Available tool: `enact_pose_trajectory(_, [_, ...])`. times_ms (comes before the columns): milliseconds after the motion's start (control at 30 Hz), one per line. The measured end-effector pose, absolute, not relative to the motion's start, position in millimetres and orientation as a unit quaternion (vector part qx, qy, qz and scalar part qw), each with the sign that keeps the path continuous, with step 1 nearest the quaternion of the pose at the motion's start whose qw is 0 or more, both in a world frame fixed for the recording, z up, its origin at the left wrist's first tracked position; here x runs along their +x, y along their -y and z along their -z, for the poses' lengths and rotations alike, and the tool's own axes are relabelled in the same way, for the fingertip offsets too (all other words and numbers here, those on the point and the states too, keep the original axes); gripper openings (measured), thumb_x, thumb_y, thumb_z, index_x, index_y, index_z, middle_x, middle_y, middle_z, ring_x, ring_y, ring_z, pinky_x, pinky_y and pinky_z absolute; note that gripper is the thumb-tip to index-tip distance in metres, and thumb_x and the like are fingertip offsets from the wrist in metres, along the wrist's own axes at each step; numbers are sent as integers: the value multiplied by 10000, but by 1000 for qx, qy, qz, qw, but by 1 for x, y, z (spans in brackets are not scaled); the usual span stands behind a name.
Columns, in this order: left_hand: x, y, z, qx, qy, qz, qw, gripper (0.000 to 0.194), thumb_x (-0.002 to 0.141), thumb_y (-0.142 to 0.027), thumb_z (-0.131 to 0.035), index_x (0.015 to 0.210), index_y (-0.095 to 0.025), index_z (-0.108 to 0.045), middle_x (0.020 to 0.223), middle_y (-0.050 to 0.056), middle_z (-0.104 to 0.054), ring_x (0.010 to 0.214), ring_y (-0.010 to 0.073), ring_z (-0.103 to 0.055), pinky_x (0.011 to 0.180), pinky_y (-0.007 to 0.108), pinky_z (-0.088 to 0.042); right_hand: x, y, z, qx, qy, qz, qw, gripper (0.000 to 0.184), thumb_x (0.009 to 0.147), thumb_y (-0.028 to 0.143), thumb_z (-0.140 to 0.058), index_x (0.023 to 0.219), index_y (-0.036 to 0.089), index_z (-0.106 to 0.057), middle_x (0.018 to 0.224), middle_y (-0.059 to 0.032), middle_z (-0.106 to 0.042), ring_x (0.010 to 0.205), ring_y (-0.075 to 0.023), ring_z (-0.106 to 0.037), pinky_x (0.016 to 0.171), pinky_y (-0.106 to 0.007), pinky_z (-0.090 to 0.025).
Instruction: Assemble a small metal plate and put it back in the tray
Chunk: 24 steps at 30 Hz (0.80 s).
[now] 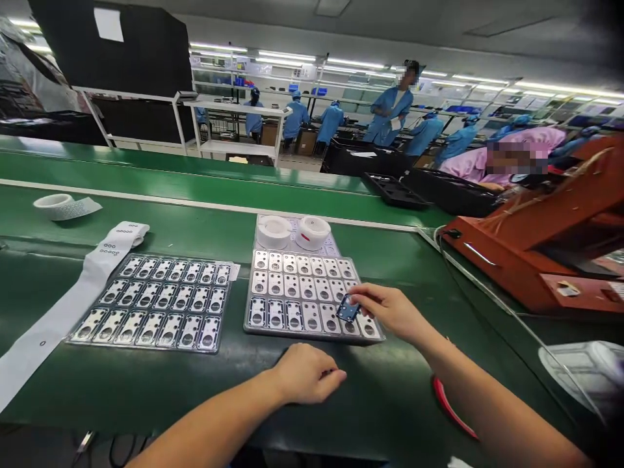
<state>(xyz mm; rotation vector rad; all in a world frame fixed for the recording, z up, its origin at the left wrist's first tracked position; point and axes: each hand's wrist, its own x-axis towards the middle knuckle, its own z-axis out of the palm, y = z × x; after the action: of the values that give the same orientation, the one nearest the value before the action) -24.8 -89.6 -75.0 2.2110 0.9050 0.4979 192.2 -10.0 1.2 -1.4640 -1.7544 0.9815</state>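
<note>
My right hand [390, 311] pinches a small dark-blue plate [348, 308] with holes, tilted above the front row of the right tray [312, 335]. That tray holds rows of silvery rectangular plates; the leftmost few in the front row have dark edges like the held one. My left hand [308, 374] rests loosely closed on the green table in front of this tray, with nothing visible in it. To its left lies another tray [218, 325] filled with dark-edged silvery plates. Two white tape rolls [273, 232] [312, 233] sit on the far end of the right tray.
A white strip with small printed rings [73, 299] runs along the left, near another tape roll [53, 203]. An orange machine [517, 260] and a cable stand at right. A red curved object [448, 406] lies beside my right forearm. Several people in blue work behind.
</note>
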Motion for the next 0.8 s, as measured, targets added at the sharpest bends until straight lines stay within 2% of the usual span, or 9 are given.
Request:
enact_pose_trajectory(100, [-25,90,75,856,-358,-179,327,333,921,-315,-544,636,-165,-627,661,23,-695,602,150,-584,534,290,-245,180,8,9,-532,686,-403,289,356,735,535,-691,828,195,-736,689,-29,-690,526,-166,-561,529,-293,-476])
enact_pose_trajectory(200, [-24,91,76,859,-364,-170,317,331,923,-330,-541,652,-172,-646,669,18,-703,609,154,-595,527,289,-251,165,5,17,-514,695,-420,277,349,777,512,-640,892,193,-726,727,-32,-690,537,-162,-562,534,-291,-476])
enact_pose_trajectory(533, [-24,92,72,859,-372,-154,315,303,926,-342,-538,742,-188,-724,706,30,-721,662,183,-639,588,270,-404,139,-2,25,-517,683,-433,281,256,759,316,-626,955,196,-739,650,24,-608,486,-135,-562,492,-257,-449])
enact_pose_trajectory(633, [-24,92,71,857,-373,-155,319,305,927,-347,-541,739,-190,-722,720,33,-729,678,188,-652,586,268,-402,144,4,37,-545,640,-443,312,308,767,350,-620,1014,181,-692,700,15,-600,486,-149,-611,474,-268,-499])
enact_pose_trajectory(800, [-24,92,74,856,-375,-155,320,316,929,-366,-534,750,-188,-725,728,45,-730,693,204,-663,595,276,-412,144,33,53,-556,593,-456,363,389,797,476,-660,1013,153,-641,840,-63,-665,721,-229,-724,644,-337,-602])
